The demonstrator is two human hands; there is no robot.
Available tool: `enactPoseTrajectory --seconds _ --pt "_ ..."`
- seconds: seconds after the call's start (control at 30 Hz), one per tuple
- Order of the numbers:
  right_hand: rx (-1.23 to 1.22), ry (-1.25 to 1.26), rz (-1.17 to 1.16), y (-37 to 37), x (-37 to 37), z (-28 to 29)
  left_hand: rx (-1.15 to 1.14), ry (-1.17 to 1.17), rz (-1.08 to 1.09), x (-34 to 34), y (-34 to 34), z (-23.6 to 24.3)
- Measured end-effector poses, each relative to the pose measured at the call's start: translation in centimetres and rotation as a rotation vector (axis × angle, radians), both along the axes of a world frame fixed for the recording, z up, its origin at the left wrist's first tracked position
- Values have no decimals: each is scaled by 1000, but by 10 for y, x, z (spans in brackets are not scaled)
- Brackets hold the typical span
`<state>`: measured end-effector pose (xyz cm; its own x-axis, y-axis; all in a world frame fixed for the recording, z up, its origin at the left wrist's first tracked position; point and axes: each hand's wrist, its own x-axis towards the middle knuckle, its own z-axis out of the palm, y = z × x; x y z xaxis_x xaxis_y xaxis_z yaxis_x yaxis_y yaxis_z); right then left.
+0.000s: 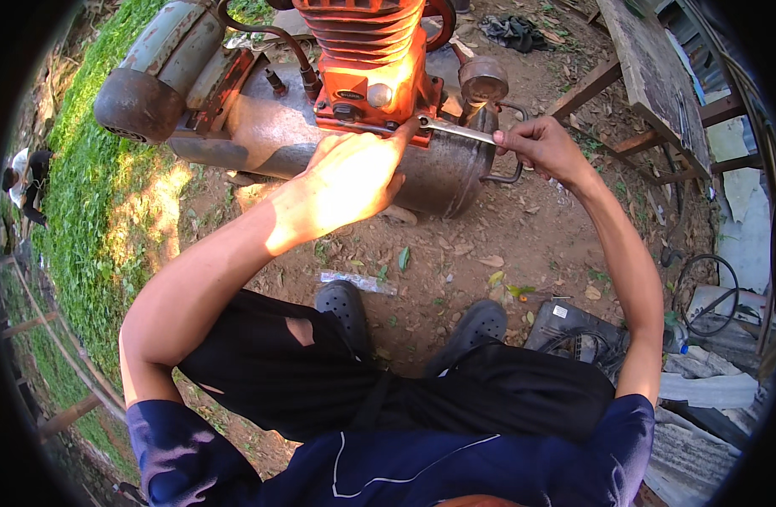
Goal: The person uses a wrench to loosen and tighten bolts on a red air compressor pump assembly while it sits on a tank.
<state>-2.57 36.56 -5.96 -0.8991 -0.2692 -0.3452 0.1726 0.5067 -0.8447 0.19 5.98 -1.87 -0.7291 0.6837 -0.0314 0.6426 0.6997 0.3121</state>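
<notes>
At the far left a grass strip (pixel 84 220) runs along the bare dirt ground (pixel 489 253), and another person (pixel 29 182) crouches at its edge, small and partly cut off by the rim of the view. Above the grass lies a grey electric motor (pixel 160 72), mounted at the left end of a rusty grey air tank (pixel 278 127) that rests on its side on the dirt. On top of the tank sits an orange finned compressor pump (pixel 367 59), with a dark hose (pixel 269 34) curving from it toward the motor.

The left hand (pixel 354 177) reaches up in bright sunlight to the base of the pump; its fingers are curled and the fingertips press against the head end of a silver wrench (pixel 455 129), right where it meets the orange base. The wrench lies nearly level, running to the right across the top of the tank. The right hand (pixel 540 144) is closed in a fist around the handle end of the wrench, just beside a round rusty fitting (pixel 483 80) and a bent metal handle (pixel 510 173) at the tank's right end.

Below the hands, two dark clogs (pixel 345 308) stand on the leaf-strewn dirt. To the right, a weathered wooden bench (pixel 650 76) stands, and black cables (pixel 709 291) coil among scrap sheets.
</notes>
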Motion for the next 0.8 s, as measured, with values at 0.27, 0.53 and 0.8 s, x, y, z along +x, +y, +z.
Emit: enactPoseTrajectory --seconds 0.27,0.53,0.8 --pt "172 1 166 8 -39 3 -42 -2 7 -2 -1 -5" --pt "118 -177 142 5 -8 -3 -93 -91 43 -2 4 -1" --pt "-308 -549 253 -81 66 -8 -53 -137 47 -8 -2 -5"
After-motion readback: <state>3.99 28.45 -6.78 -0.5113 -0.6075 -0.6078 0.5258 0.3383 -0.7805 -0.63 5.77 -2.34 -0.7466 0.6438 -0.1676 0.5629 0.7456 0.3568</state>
